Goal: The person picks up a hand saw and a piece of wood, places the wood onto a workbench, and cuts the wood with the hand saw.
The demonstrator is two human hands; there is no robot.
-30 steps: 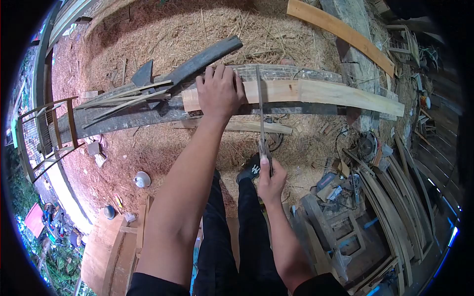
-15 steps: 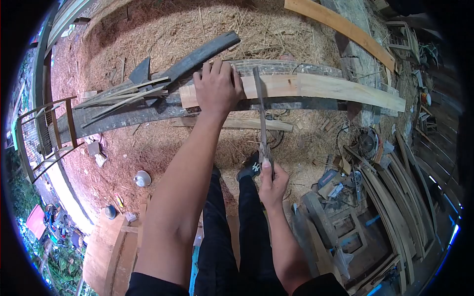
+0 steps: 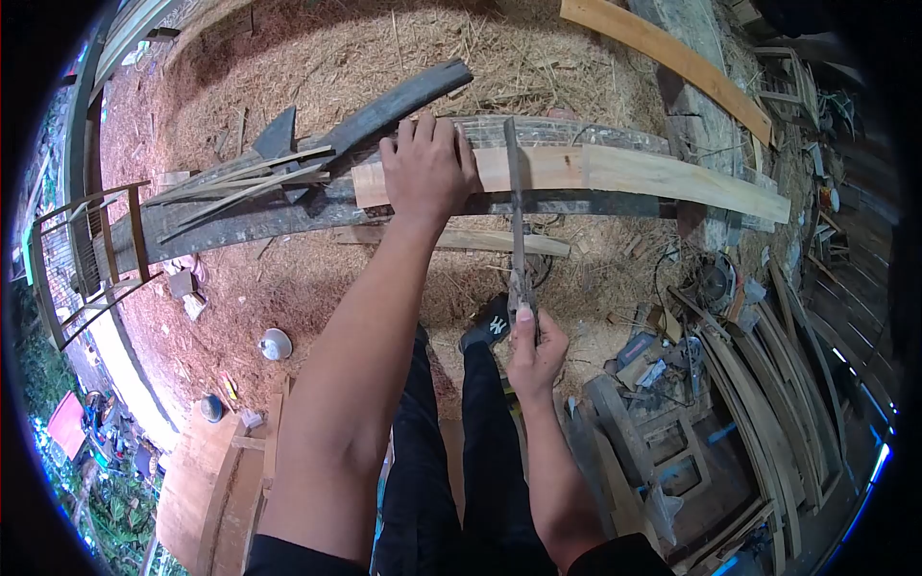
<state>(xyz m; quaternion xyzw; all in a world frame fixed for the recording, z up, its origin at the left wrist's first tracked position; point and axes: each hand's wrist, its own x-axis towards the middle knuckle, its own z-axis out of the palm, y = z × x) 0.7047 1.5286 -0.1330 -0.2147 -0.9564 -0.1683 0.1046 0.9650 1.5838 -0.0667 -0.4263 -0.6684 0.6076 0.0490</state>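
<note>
A pale wooden board (image 3: 547,169) lies crosswise on a weathered, curved dark plank (image 3: 615,203). My left hand (image 3: 428,171) presses on the board's left part, its fingers bent over toward the far edge. Just right of that hand, the long narrow blade of a handsaw (image 3: 516,197) crosses the board, pointing away from me. My right hand (image 3: 537,357) is closed round the saw's near end, thumb on top; the grip is mostly hidden. Whether the teeth have cut into the wood cannot be made out.
Thin wood strips (image 3: 245,187) and a dark offcut (image 3: 403,101) lie left of the board. An orange-brown plank (image 3: 672,62) rests at the upper right. Curved boards (image 3: 768,413) are stacked at lower right, near a circular power tool (image 3: 713,278). Wood shavings cover the ground.
The saw has slid slightly forward, its tip now further past the board's far edge, and my right hand went with it. My left hand stays on the board. The view shifted a little.
</note>
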